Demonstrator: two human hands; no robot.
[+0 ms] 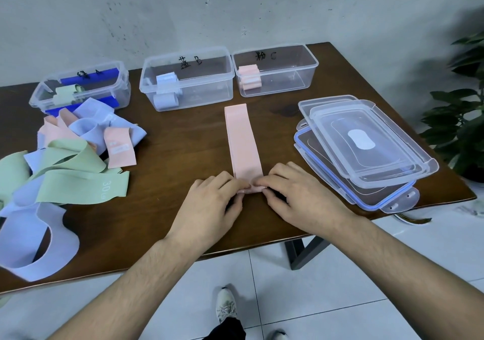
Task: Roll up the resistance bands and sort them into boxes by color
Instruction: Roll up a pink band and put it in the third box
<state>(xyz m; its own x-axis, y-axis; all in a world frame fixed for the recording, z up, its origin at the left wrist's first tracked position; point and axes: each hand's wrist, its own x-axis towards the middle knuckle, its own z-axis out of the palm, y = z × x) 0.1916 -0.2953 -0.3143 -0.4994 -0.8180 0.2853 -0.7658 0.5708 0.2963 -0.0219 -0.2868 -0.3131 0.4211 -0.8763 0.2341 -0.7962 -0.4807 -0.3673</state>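
The pink band (242,140), lying flat and lengthwise on the dark wooden table (183,145), looks light, soft and limp, best taken at its near end, where the left hand (209,203) and right hand (298,195) pinch the first fold, before a scuffed pale wall (235,6).

There is one view only, from a camera worn on the person's head, wide-angled, looking forward and steeply down. It sits close above the near edge of the brown table (167,156), which fills the middle of the frame. The grey wall (235,6) runs across the top, and the tiled floor (327,287) with the person's shoe (225,305) shows at the bottom.
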